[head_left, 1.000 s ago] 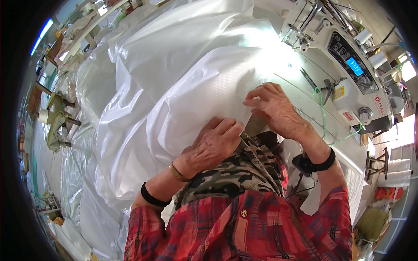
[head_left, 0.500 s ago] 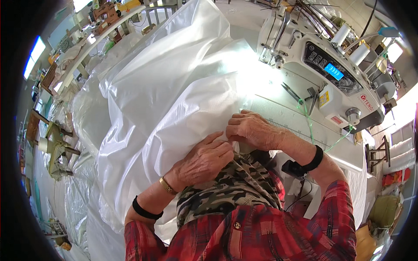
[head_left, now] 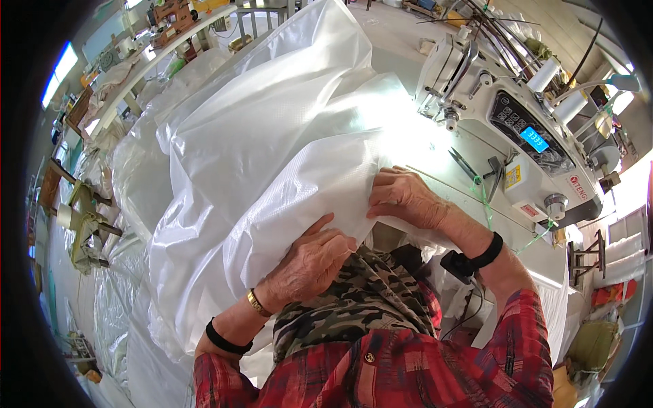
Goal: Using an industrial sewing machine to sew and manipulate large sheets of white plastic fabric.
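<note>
A large sheet of white woven plastic fabric (head_left: 272, 156) lies in loose folds across the table and over my lap. Its near edge is pinched by my right hand (head_left: 407, 198), fingers closed, beside the sewing machine's table. My left hand (head_left: 316, 262) is closed on the same sheet's edge, a little nearer my body and to the left. The fabric hides some of the left fingertips. Up and to the right stands a white sewing machine (head_left: 503, 122) with a lit display; its lamp glares on the fabric near the needle area.
Thread snips (head_left: 464, 164) lie on the machine table, near a green thread (head_left: 485, 204). White thread cones (head_left: 570, 107) stand behind the machine. At the left are a wooden stool (head_left: 85, 224) and clear plastic sheeting (head_left: 119, 299). A long bench (head_left: 146, 75) runs along the far left.
My hands have moved apart: the left slightly down and left, the right slightly right. The fabric edge between them is drawn out. The view has shifted a little.
</note>
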Motion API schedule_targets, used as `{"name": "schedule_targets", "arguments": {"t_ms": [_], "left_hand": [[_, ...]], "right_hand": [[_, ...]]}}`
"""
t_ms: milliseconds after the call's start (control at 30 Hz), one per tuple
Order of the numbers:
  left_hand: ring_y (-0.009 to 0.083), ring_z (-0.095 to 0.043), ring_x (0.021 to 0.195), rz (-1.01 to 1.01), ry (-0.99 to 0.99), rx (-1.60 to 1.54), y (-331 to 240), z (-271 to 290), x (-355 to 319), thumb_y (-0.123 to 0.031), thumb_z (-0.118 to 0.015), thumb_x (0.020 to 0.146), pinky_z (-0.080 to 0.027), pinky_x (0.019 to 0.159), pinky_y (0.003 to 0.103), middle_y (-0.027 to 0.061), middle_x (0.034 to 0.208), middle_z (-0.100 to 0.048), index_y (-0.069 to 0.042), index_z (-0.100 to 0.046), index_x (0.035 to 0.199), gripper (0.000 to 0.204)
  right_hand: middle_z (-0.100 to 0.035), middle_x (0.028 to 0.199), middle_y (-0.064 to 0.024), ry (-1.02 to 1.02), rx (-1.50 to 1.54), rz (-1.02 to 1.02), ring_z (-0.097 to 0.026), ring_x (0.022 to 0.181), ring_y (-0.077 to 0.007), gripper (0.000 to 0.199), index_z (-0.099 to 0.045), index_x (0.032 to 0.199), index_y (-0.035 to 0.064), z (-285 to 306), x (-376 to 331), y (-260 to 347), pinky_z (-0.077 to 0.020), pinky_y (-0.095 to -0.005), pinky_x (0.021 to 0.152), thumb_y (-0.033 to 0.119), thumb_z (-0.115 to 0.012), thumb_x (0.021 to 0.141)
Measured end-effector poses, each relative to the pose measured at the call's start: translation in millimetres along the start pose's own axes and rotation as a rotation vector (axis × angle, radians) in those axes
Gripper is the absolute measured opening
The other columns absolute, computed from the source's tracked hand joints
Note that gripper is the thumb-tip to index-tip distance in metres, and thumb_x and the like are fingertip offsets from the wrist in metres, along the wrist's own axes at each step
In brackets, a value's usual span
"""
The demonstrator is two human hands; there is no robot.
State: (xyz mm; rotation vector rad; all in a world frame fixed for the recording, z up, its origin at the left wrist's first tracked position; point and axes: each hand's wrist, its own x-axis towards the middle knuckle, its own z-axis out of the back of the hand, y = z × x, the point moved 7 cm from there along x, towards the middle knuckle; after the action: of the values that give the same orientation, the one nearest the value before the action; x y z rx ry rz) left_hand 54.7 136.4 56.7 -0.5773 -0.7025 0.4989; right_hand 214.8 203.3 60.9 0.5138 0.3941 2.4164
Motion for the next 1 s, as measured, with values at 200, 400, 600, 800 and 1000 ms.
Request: {"name": "schedule_targets", "arguments": {"t_ms": [200, 400, 600, 800, 1000], "left_hand": [[0.0275, -0.067, 0.092, 0.028, 0.025, -0.018, 5.4, -1.4, -0.9, 0.001, -0.057, 0.09, -0.034, 0.112, 0.055, 0.0083, 0.096, -0.07, -0.005, -0.053, 0.088, 0.007], [0.0274, -0.067, 0.092, 0.044, 0.062, 0.011, 6.0, -4.0, -0.6, 0.002, -0.057, 0.089, -0.034, 0.112, 0.055, 0.0085, 0.098, -0.07, -0.005, -0.056, 0.091, 0.007], [0.0272, -0.066, 0.094, 0.004, 0.082, 0.035, 0.3, -10.9, 1.2, 0.005, -0.057, 0.086, -0.033, 0.113, 0.055, 0.0089, 0.096, -0.067, -0.003, -0.057, 0.095, 0.012], [0.0275, -0.068, 0.095, -0.041, 0.076, 0.076, -12.3, -28.5, 3.9, 0.005, -0.056, 0.086, -0.033, 0.11, 0.059, 0.0108, 0.095, -0.069, -0.004, -0.054, 0.085, 0.01], [0.0259, -0.068, 0.09, -0.121, 0.098, 0.125, -21.9, -43.1, 8.2, 0.007, -0.054, 0.086, -0.03, 0.111, 0.061, 0.0089, 0.088, -0.066, -0.005, -0.052, 0.084, 0.012]], "right_hand": [[-0.058, 0.08, -0.0044, 0.004, 0.003, -0.05, -0.059, 0.083, -0.0251, 0.024, -0.059, 0.078, 0.0091, 8.2, 1.0, -21.1, -0.0455, -0.0373, 0.081, 0.028, -0.074, 0.081], [-0.056, 0.08, -0.0033, -0.03, -0.012, -0.055, -0.058, 0.081, -0.0237, 0.026, -0.054, 0.078, 0.0097, 15.8, -2.1, -41.9, -0.0442, -0.0369, 0.081, 0.026, -0.074, 0.081], [-0.056, 0.082, -0.0007, -0.073, -0.073, -0.056, -0.057, 0.08, -0.0224, 0.025, -0.054, 0.082, 0.0117, 21.5, -7.6, -65.9, -0.0413, -0.0361, 0.083, 0.023, -0.076, 0.081], [-0.057, 0.095, -0.0055, -0.277, -0.095, -0.024, -0.058, 0.093, -0.0267, 0.026, -0.057, 0.091, 0.0105, 35.3, -16.5, -81.5, -0.045, -0.0389, 0.086, 0.024, -0.076, 0.08], [-0.059, 0.1, -0.0101, -0.276, -0.449, -0.37, -0.056, 0.1, -0.0277, 0.06, -0.059, 0.101, 0.0026, 27.7, -32.8, -84.2, -0.0465, -0.04, 0.089, 0.061, -0.055, 0.087]]}}
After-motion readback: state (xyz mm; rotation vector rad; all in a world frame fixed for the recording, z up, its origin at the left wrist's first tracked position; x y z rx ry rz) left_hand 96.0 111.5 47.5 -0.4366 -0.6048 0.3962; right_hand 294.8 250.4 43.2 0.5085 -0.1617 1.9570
